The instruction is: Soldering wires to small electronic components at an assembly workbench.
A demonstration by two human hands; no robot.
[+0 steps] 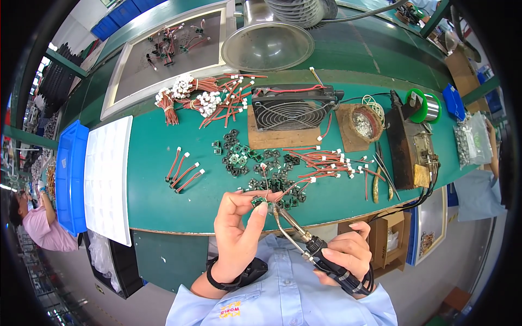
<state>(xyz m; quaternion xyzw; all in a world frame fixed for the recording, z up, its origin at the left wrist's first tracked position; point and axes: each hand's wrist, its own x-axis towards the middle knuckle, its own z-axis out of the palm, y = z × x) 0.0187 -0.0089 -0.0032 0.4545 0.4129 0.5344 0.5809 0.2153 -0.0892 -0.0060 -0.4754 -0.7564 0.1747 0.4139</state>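
Note:
My left hand (237,224) pinches a small green circuit board (258,201) between thumb and fingers, just past the front edge of the bench. A thin wire lead with a white plug (264,167) rises from beside those fingers. In my right hand (349,253) is a black-handled soldering iron (321,258), wrapped by the fingers and slanting up to the left. A metal feed tube (288,237) runs along its shaft. The tip is close beside the board; whether they touch I cannot tell. Behind my hands lies a pile of small boards (277,176).
Red-and-white wire leads (321,160) lie right of the pile, several finished pieces (184,171) to the left. A fan (293,106) stands behind. Tweezers (385,173), a soldering station (405,146) and a solder spool (429,108) are at right. A white tray (109,179) and blue bin (72,176) flank the left.

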